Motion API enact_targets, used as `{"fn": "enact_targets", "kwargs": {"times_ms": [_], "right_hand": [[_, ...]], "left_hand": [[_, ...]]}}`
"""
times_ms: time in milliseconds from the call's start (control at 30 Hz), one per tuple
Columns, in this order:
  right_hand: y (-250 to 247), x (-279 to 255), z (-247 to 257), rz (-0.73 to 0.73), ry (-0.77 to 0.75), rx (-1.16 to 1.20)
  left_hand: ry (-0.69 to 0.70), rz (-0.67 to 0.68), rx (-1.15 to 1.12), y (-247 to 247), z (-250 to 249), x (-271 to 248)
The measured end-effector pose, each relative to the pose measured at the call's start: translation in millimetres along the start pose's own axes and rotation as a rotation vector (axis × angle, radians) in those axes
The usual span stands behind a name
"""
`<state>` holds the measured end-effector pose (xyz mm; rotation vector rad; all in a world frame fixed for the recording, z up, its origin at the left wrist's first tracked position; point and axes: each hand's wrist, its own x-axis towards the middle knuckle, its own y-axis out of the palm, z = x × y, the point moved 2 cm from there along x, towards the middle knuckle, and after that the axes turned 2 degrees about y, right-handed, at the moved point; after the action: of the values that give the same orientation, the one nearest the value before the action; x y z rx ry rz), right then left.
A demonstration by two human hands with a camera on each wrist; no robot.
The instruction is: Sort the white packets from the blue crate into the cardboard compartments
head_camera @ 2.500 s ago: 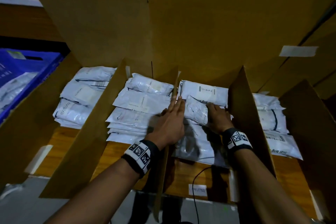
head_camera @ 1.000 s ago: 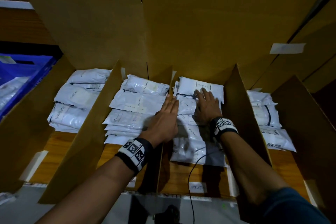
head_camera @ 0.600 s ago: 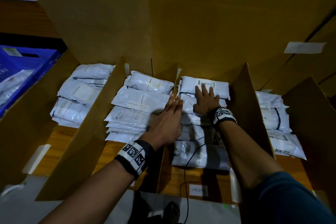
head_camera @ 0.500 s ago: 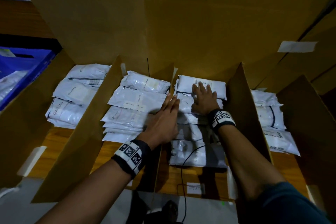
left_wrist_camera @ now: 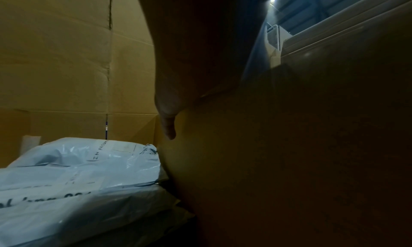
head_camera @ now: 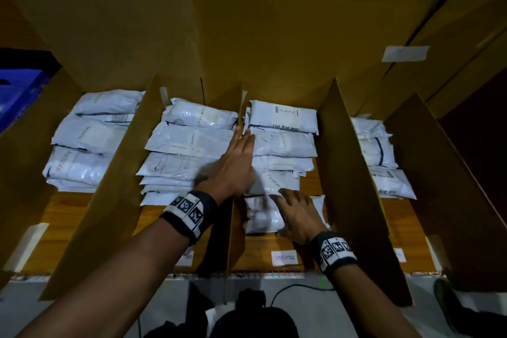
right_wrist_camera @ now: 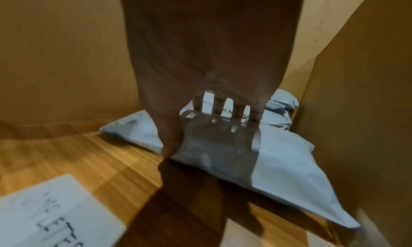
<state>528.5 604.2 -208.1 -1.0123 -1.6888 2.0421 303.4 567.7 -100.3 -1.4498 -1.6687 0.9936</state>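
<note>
**Right hand pulls back to the near packet**

The right hand [head_camera: 297, 218] has drawn away from the far packets [head_camera: 284, 119] of the third compartment and now lies with fingers spread on the nearest packet [head_camera: 260, 217]. The blue crate [head_camera: 19, 90] at far left shows less than before.

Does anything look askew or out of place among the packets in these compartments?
Slightly. In the third compartment the nearest packet, under the right hand, lies off-line from the neat stack behind it, one corner splayed toward the right divider. No tears or spills show.
</note>
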Motion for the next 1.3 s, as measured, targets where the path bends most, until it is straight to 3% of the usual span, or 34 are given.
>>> {"fn": "enact_targets", "kwargs": {"times_ms": [133, 333, 467, 633, 867, 1033, 1300], "right_hand": [[1, -1, 0, -0.048, 0.0, -0.046], [-46, 8, 0, -0.207, -0.025, 0.025], [-64, 37, 2, -0.212, -0.056, 0.018], [-45, 68, 5, -0.12, -0.101, 0.024], [-34, 58, -4, -0.087, -0.108, 0.016], [-40, 73, -5, -0.163, -0.108, 0.002], [5, 62, 4, -0.157, -0.028, -0.06]], "left_hand": [[0.007, -0.021, 0.018, 4, 3, -2], [0.016, -0.038, 0.028, 4, 7, -3], [0.012, -0.052, 0.018, 5, 7, -4], [0.0, -0.056, 0.049, 6, 6, -2], [-0.023, -0.053, 0.025, 8, 12, -2], [-0.017, -0.043, 0.038, 11, 9, 1], [-0.007, -0.058, 0.039, 7, 11, -2]]}}
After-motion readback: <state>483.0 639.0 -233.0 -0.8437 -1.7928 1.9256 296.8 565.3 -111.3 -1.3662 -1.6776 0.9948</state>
